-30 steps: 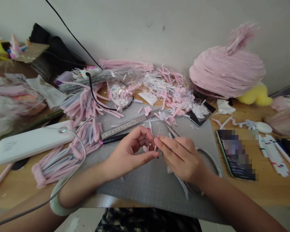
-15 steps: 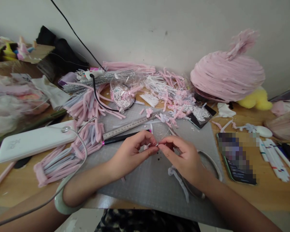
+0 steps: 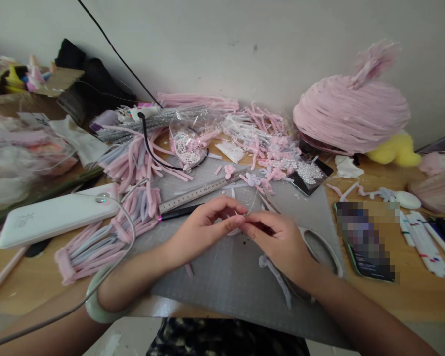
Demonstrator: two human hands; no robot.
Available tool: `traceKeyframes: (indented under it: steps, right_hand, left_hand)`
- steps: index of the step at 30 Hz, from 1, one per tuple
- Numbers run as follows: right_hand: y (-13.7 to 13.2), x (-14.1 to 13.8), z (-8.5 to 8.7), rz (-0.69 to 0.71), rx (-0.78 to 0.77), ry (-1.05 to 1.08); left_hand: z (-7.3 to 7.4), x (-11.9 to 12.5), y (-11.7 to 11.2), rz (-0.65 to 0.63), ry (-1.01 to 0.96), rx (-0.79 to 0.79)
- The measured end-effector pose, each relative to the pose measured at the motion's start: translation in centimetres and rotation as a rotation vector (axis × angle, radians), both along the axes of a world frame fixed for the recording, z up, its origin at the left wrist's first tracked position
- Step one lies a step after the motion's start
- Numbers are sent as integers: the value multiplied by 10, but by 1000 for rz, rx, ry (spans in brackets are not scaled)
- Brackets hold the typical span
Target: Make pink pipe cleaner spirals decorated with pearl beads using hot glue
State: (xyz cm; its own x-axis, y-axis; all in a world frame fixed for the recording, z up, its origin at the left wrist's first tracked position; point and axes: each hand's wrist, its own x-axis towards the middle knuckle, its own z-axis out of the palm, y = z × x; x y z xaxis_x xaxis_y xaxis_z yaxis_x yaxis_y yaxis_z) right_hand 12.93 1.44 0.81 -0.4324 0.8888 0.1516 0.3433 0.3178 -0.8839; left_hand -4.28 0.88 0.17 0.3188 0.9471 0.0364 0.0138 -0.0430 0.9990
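Note:
My left hand [image 3: 203,230] and my right hand [image 3: 280,242] meet fingertip to fingertip above the grey cutting mat [image 3: 222,282]. Both pinch a thin pale thread [image 3: 251,203], whose free part rises between them; small beads on it are mostly hidden by the fingers. Scissors [image 3: 321,247] lie under and beside my right hand, one grey loop showing, the blades pointing away. A pale fuzzy strip [image 3: 276,282] rests just below that hand. Beyond my left hand are a steel ruler [image 3: 196,192] and a black pen [image 3: 180,212].
At the back lie a bag of white beads [image 3: 189,151], pink fuzzy stems [image 3: 133,163] and a large pink bundle [image 3: 350,113]. A white power bank [image 3: 55,215] with a cable over my left forearm is at left. A phone [image 3: 367,247] and white markers [image 3: 424,242] lie right.
My fingertips have drawn closer together, and the beads that showed between them are now mostly covered. My left hand shifted slightly, hiding more of the pen. The view has moved a little.

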Motion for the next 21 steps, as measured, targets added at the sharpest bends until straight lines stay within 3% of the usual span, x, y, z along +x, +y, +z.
traceKeyframes:
  steps: [9, 21]
  right_hand:
    - [-3, -4, -3, 34, 187, -75]
    - [-1, -3, -7, 37, 315, -98]
  left_hand:
    - [6, 2, 2, -47, -108, -209]
    - [4, 4, 0, 57, -165, -173]
